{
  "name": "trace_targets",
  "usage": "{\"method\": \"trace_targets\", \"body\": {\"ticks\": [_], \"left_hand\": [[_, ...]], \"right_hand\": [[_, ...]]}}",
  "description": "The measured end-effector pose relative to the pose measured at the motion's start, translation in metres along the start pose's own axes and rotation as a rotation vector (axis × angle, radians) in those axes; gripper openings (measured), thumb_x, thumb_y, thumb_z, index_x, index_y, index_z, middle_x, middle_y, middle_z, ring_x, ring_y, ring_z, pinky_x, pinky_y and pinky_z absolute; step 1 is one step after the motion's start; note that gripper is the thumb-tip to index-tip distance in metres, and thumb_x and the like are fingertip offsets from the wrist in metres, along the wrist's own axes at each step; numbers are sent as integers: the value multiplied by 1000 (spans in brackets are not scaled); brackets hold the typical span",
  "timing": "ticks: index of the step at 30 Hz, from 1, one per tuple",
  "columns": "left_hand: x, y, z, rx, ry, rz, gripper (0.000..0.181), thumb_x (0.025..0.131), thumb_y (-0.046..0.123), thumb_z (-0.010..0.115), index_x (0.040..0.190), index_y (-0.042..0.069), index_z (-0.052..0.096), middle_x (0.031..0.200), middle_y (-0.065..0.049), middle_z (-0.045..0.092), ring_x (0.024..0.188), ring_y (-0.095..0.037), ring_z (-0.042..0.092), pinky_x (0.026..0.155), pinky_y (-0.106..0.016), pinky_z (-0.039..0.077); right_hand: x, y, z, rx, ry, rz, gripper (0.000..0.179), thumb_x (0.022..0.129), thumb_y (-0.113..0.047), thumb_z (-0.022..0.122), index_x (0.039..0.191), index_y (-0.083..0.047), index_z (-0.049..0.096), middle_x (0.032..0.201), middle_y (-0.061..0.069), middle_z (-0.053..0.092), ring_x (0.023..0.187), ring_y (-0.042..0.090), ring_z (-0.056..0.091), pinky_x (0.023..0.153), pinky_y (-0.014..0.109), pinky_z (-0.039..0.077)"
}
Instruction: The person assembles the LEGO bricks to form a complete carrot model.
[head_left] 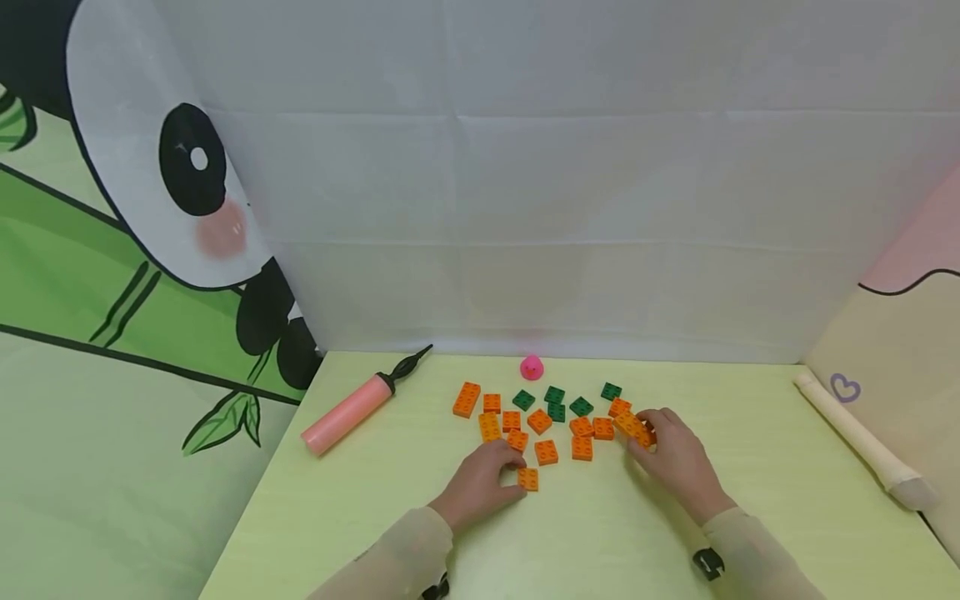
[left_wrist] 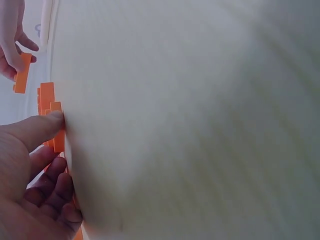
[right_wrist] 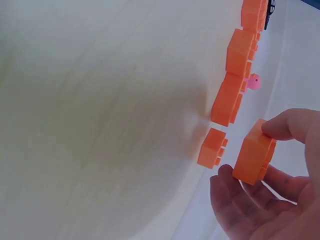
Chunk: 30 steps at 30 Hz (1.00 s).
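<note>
In the head view my left hand (head_left: 483, 483) pinches a small square orange toy brick (head_left: 528, 479) at the near side of a loose group of bricks. The left wrist view shows the thumb on one end of that brick (left_wrist: 59, 135) and a finger at the other. My right hand (head_left: 678, 458) grips a longer orange brick (head_left: 634, 428) between thumb and fingers at the group's right side. In the right wrist view this brick (right_wrist: 254, 152) is held above the table. Several orange bricks (head_left: 582, 448) and several green bricks (head_left: 581, 407) lie between the hands, studs up.
A pink hand pump (head_left: 348, 414) with a black nozzle lies at the table's left. Behind the bricks sits a small pink toy (head_left: 532, 367). A pale roll (head_left: 862, 437) runs along the right edge. A white sheet (head_left: 555, 208) rises behind the pale yellow table (head_left: 360, 500).
</note>
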<state>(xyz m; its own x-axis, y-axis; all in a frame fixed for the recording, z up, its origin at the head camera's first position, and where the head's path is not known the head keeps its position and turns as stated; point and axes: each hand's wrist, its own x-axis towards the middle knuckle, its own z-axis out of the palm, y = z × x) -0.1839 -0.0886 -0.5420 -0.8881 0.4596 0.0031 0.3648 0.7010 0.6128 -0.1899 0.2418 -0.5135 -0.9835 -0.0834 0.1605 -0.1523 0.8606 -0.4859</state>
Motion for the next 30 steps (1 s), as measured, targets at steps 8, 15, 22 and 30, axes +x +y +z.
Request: {"method": "trace_targets", "body": {"ticks": [8, 15, 22, 30], "left_hand": [[-2, -4, -3, -42, -8, -23, 35, 88, 25, 86, 119, 15, 73, 108, 11, 62, 95, -8, 56, 94, -32, 52], [-2, -6, -4, -72, -12, -20, 32, 88, 25, 86, 116, 16, 73, 104, 11, 59, 92, -9, 54, 90, -30, 51], [-1, -8, -3, -71, -17, -14, 26, 89, 24, 86, 110, 18, 73, 105, 12, 59, 90, -8, 54, 89, -29, 51], [0, -11, -2, -97, -19, -11, 27, 88, 25, 87, 111, 19, 73, 104, 11, 59, 88, -8, 53, 84, -27, 50]], "right_hand": [[0, -16, -6, 55, 12, -108, 41, 93, -19, 77, 127, 2, 68, 118, 11, 66, 92, 26, 63, 79, 44, 57], [1, -26, -4, 122, -62, -162, 37, 93, -15, 78, 126, -2, 70, 111, 2, 65, 91, 17, 59, 76, 35, 58], [0, -31, 4, 138, -103, -201, 39, 93, -17, 80, 128, -3, 70, 118, 4, 67, 93, 16, 60, 77, 32, 59], [0, -38, 9, 160, -121, -224, 40, 92, -16, 81, 128, -3, 70, 123, 8, 68, 94, 17, 63, 81, 38, 59]]}}
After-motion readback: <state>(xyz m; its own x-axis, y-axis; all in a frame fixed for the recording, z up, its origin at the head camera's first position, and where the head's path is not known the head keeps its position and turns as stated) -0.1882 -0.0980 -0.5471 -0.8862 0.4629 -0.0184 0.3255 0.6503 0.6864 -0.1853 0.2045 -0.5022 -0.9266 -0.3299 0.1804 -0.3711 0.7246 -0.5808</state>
